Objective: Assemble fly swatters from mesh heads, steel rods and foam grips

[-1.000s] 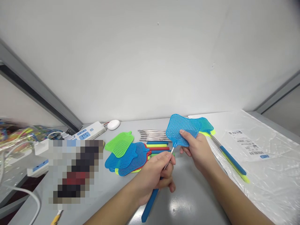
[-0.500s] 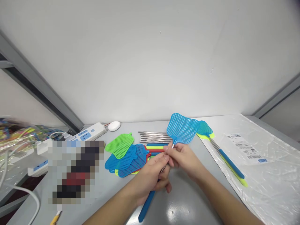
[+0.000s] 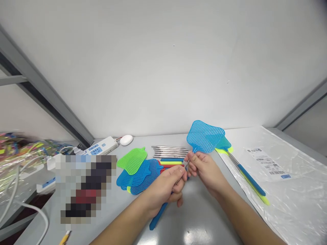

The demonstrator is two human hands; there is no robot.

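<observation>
The left hand [image 3: 167,185] is closed around the blue handle [image 3: 158,216]; the right hand [image 3: 204,168] pinches the neck of the blue swatter head [image 3: 205,136], which rises just above its fingers.

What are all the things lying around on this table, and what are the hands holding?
Held swatter: one, blue mesh head on a metal rod with a blue grip, raised over the table's middle.
Loose swatter heads: a pile, green, blue and red, left of the hands.
Metal rods: a bundle, silver, behind the hands.
Coloured grips: a few, blue, yellow, red, in front of the rods.
Finished swatters: two, blue and yellow, on the right.
Plastic sheet: one, clear, with a printed label, far right.
Power strip: one, white and blue, back left.
Table: one, grey.
Left hand: grips the rod and grip.
Right hand: pinches the rod just below the head.
</observation>
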